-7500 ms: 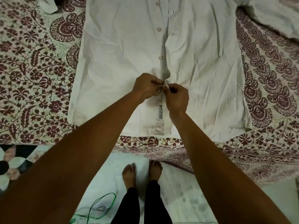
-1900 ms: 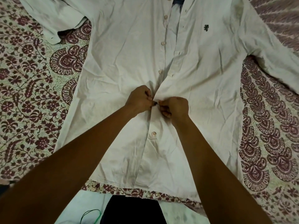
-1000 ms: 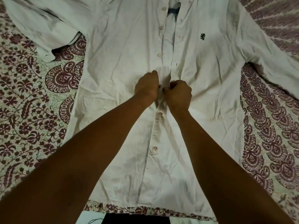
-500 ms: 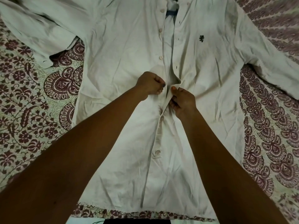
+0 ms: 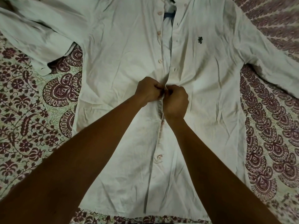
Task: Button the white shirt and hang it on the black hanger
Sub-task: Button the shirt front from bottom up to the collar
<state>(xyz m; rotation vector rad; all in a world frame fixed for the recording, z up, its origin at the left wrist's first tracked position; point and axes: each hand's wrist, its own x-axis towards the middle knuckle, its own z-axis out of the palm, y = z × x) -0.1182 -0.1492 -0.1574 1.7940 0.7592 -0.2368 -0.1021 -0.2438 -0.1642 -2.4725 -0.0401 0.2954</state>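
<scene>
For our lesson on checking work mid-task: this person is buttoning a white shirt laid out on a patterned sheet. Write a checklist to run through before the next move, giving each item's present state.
1. Both front edges held: left hand and right hand pinch the front edges of the white shirt together. Ok.
2. Current button through its hole: hidden between the hands. Cannot tell.
3. Lower buttons fastened: two sit closed below the hands. Ok.
4. Upper buttons fastened: three lie open, apart from their buttonholes. Not ok.
5. Black hanger within reach: not in view. Cannot tell.
</scene>
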